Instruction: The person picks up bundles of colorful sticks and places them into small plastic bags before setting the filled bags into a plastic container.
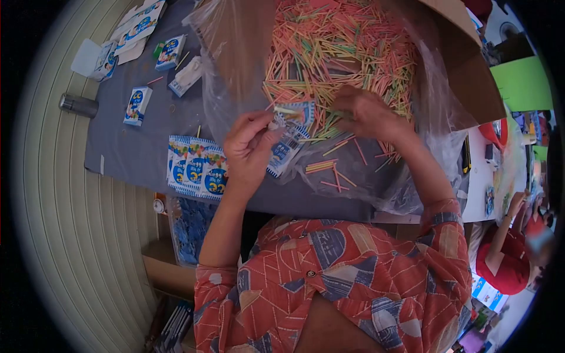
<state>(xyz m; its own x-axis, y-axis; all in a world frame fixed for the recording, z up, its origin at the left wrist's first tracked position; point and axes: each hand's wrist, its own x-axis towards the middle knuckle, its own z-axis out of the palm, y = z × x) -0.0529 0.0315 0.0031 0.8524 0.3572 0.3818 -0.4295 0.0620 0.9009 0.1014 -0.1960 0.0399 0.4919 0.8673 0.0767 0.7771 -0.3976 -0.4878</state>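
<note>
My left hand (250, 141) is closed, thumb against fingers, on the edge of a clear and blue printed packet (304, 110). A few pale sticks show at the packet's mouth, by my fingertips. Beneath it lies another blue and white packet (285, 152). My right hand (368, 112) is over the near edge of a big heap of thin coloured sticks (341, 41), its fingers smeared by motion. That heap of pink, yellow and green sticks lies in a cardboard box (465, 59) lined with clear plastic (432, 147). Several loose sticks (322, 166) rest on the plastic near me.
Filled printed packets (197, 167) overlap in a row left of my left forearm. Small printed boxes (136, 106) and a metal flask (79, 105) stand farther left. Below the table edge is a bin of blue pieces (193, 226). Another person (503, 259) sits at the right.
</note>
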